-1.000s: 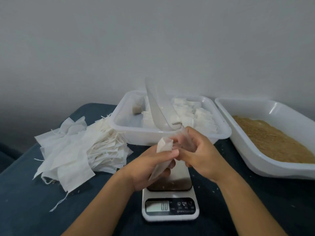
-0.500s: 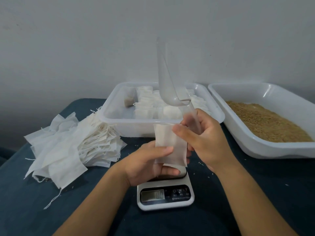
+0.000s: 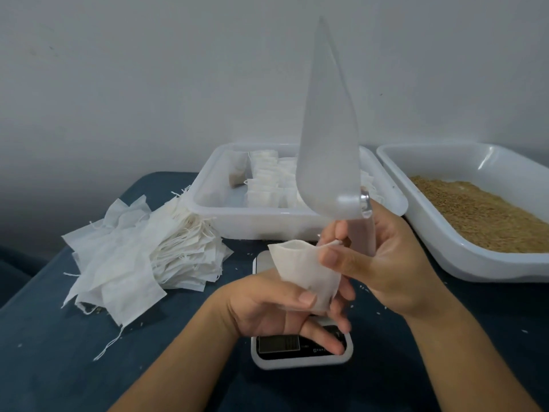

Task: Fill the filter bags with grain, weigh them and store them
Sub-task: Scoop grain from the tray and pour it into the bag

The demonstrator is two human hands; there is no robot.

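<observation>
You held one white filter bag (image 3: 306, 278) above the digital kitchen scale (image 3: 300, 350), near the front edge of the dark blue worktop (image 3: 53, 352), with the bag's mouth pulled open and facing up. Your left hand (image 3: 276, 307) gripped the bag's lower part, thumb pressed across its front and fingers curled behind it, one finger reaching down over the scale's dark panel. Your right hand (image 3: 383, 263) pinched the bag's top edge between thumb and forefinger while its other fingers were wrapped round the handle of a translucent plastic scoop (image 3: 326, 138); the scoop stood upright, tip pointing up, its bowl just above the bag's mouth. Whether any grain was in the bag could not be told. Behind the scale, toward the back edge, sat a white plastic tub (image 3: 234, 218) with rows of filled bags (image 3: 267, 185) standing in it. At the right edge a second white tray (image 3: 463, 254) held a bed of brown grain (image 3: 487, 215). At the left, beside the tub, lay a loose heap of empty filter bags (image 3: 133, 257) with strings trailing onto the worktop.
</observation>
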